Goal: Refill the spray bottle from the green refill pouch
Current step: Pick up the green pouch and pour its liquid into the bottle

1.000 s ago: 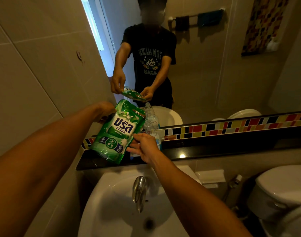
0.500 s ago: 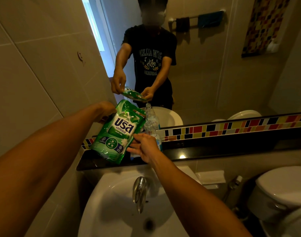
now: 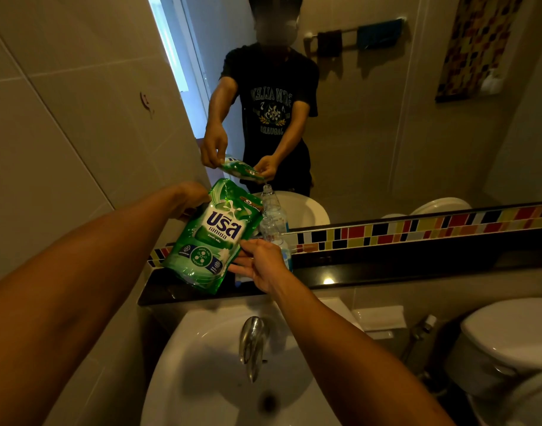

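A dark ledge (image 3: 386, 272) runs under a mirror (image 3: 386, 133) above a white sink (image 3: 202, 379), with a toilet (image 3: 509, 342) to the right. The left hand (image 3: 189, 198) grips the tilted green pouch (image 3: 214, 238) at its upper corner. The right hand (image 3: 260, 262), fingers loosely extended, touches the pouch's lower edge. The clear bottle (image 3: 274, 222) stands on the ledge behind, just beside the pouch's top.

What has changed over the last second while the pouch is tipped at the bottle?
Almost nothing. The left hand still holds the green refill pouch tilted toward the clear bottle on the dark ledge, and the right hand still steadies its lower edge. Only the view shifted slightly.
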Available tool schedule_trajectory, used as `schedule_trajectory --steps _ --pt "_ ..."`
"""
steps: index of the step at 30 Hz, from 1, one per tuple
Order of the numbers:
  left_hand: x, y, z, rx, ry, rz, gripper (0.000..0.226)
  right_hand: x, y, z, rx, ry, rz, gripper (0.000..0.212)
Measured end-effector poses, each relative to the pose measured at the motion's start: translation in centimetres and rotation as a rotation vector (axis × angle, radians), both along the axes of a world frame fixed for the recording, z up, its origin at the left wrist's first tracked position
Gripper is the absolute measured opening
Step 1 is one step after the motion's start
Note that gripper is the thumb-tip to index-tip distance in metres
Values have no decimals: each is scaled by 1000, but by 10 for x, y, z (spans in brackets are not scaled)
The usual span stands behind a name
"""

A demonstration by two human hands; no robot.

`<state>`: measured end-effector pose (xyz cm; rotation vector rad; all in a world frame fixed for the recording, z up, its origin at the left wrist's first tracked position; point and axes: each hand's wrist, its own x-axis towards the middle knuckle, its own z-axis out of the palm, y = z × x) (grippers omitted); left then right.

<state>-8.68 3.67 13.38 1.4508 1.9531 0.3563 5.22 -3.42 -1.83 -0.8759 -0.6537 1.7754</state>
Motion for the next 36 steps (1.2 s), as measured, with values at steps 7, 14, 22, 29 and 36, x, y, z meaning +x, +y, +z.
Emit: schedule_trajectory --steps 7,14,22,29,36 --pt "0 1 1 -8 -3 6 20 0 2 -1 0 8 -2 30" --pt "-1 1 0 -9 1 -2 20 0 2 -1 6 1 5 24" --pt "-3 3 -4 3 -1 -1 19 1 3 -5 6 -14 20 15" --pt "-5 3 -13 32 -38 -7 22 2 5 -12 -2 -58 5 32" --pt "-6 -2 -31 127 -124 -24 18 2 11 -28 -13 -112 5 25"
